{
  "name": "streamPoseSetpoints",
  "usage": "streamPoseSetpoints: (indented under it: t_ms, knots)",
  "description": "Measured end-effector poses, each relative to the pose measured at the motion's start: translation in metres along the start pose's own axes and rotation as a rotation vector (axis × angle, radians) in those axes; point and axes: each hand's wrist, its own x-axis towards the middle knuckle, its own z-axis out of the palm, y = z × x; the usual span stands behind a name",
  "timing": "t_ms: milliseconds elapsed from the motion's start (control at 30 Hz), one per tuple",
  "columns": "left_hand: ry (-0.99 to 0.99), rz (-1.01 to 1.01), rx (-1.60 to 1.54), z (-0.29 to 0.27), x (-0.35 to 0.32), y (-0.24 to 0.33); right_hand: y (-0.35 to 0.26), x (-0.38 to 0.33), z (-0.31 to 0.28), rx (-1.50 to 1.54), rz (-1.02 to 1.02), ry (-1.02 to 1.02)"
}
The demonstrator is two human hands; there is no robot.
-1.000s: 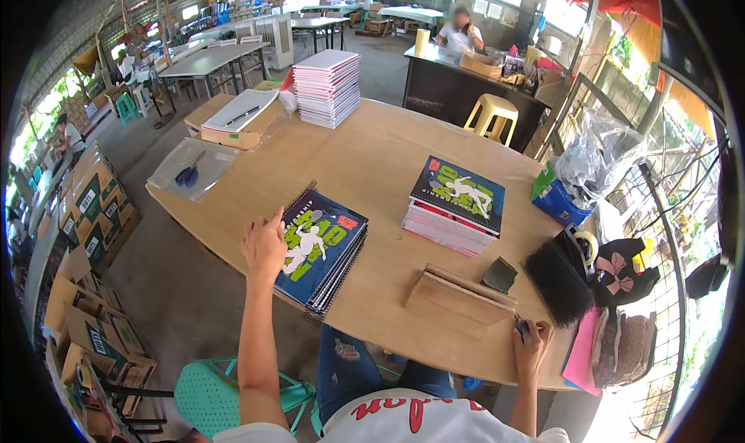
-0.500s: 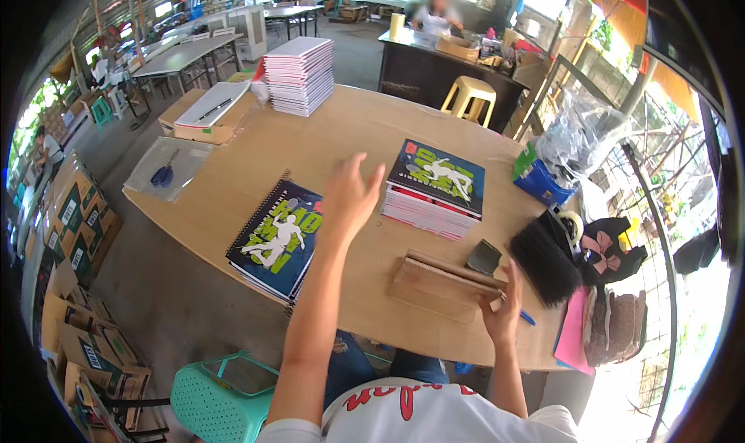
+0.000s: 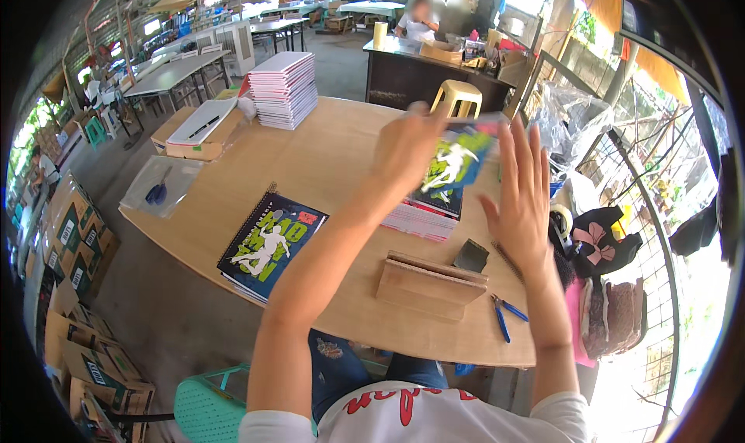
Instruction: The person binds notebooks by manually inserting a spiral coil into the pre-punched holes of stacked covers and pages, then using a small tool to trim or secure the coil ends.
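My left hand (image 3: 410, 149), smeared by motion, is closed at the left edge of a dark-blue printed notebook (image 3: 459, 159) and holds it tilted above a stack of notebooks (image 3: 421, 220). To the right of that notebook, my right hand (image 3: 521, 183) is open, fingers stretched upward, and does not visibly grip anything. Spiral-bound notebooks (image 3: 268, 245) with the same white player design lie to the left of my left forearm. Nearer me stands a slotted wooden block (image 3: 423, 285), with a small dark square block (image 3: 471, 255) beside it. Blue-handled pliers (image 3: 506, 316) lie left of my right forearm.
A tall stack of white notebooks (image 3: 283, 93) stands at the far left of the table (image 3: 341, 156), near an open carton (image 3: 194, 136). Scissors (image 3: 157, 193) lie on clear plastic. A black bag (image 3: 601, 241) sits at the right. A person (image 3: 419, 24) sits behind a far desk.
My right hand has left the wooden block and risen to the notebook stack. My left hand has moved right to the stack, and the top notebook is now lifted and tilted. The pliers are now uncovered.
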Motion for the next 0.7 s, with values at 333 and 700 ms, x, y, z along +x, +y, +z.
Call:
streamPoseSetpoints:
  t_ms: [333, 700]
  knots:
    - [0.449, -0.435, -0.983, 0.034, -0.153, -0.028, -0.010, -0.047, 0.028, 1.036, 0.650, 0.005]
    - [0.247, -0.578, -0.999, 0.070, -0.238, -0.097, -0.052, -0.109, 0.112, 1.006, 0.723, -0.145]
